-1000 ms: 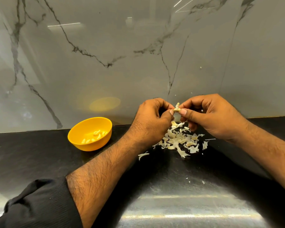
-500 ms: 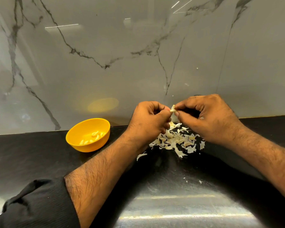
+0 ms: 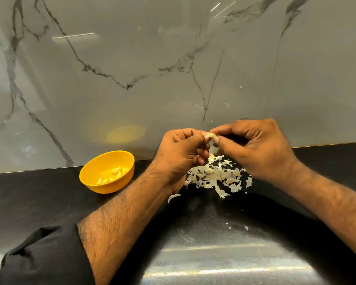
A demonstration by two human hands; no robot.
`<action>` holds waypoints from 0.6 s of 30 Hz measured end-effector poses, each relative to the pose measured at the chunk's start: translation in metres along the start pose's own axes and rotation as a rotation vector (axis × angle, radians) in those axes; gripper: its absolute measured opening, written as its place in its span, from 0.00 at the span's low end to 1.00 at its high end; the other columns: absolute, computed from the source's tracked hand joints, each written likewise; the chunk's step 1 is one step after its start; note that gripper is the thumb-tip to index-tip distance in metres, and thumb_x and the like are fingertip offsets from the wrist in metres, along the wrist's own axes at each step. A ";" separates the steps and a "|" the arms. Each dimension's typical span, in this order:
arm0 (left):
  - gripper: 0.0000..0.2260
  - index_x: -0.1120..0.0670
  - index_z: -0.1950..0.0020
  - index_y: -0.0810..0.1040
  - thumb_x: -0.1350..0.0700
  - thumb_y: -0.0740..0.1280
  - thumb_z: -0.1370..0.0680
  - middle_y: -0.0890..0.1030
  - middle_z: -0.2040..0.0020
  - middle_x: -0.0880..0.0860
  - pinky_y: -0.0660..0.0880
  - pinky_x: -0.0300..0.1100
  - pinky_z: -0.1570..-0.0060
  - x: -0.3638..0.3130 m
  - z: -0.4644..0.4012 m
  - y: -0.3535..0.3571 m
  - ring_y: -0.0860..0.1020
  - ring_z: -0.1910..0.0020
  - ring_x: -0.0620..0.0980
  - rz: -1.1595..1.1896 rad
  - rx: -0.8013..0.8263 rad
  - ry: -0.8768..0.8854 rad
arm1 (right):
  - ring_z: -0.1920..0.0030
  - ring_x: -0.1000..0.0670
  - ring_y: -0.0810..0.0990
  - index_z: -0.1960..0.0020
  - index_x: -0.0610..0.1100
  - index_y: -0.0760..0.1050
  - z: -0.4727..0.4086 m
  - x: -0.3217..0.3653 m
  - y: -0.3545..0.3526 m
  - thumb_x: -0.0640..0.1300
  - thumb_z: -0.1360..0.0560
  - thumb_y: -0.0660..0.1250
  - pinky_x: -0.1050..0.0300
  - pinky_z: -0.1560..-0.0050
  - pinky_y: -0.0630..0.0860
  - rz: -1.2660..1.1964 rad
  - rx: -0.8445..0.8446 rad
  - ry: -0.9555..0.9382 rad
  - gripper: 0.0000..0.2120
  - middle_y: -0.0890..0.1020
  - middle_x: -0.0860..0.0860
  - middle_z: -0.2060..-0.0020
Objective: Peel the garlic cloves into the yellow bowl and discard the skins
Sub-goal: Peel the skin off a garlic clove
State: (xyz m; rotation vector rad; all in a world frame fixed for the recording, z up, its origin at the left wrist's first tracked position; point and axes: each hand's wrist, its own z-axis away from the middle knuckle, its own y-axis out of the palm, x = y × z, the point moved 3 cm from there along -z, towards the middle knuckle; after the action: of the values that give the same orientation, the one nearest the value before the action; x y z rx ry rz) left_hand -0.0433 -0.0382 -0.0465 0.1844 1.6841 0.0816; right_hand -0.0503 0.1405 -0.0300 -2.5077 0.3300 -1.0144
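Both hands, left [image 3: 180,153] and right [image 3: 253,149], pinch one clove [image 3: 209,135] above the skins [image 3: 214,177]. One bowl [image 3: 107,171] at nine o'clock (about seven cloves inside) on the tabletop [image 3: 39,202].

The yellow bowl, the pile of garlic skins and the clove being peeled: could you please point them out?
yellow bowl [image 3: 103,187]: head view, outer front wall.
garlic skins [image 3: 214,176]: head view, middle of the pile.
clove [image 3: 209,135]: head view, exposed tip between both hands.
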 end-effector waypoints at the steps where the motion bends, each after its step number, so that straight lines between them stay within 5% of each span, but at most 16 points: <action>1: 0.06 0.66 0.49 0.82 0.65 0.67 0.17 0.79 0.64 0.56 0.73 0.36 0.71 0.000 0.000 -0.001 0.76 0.68 0.47 -0.047 -0.015 0.022 | 0.62 0.53 0.86 0.44 0.48 0.87 0.001 0.003 0.002 0.43 0.21 0.74 0.57 0.63 0.84 0.082 0.000 -0.047 0.06 0.87 0.56 0.61; 18: 0.07 0.65 0.51 0.83 0.67 0.66 0.18 0.79 0.64 0.55 0.72 0.36 0.71 0.000 0.000 0.000 0.76 0.68 0.47 -0.007 -0.020 -0.002 | 0.62 0.56 0.86 0.46 0.48 0.88 0.000 0.005 0.000 0.43 0.21 0.75 0.59 0.63 0.84 0.173 -0.011 -0.079 0.05 0.87 0.57 0.60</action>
State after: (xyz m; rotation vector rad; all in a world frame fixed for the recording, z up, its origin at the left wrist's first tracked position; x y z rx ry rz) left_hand -0.0432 -0.0379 -0.0467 0.1633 1.6812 0.0930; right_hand -0.0468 0.1391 -0.0271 -2.4713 0.5199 -0.8457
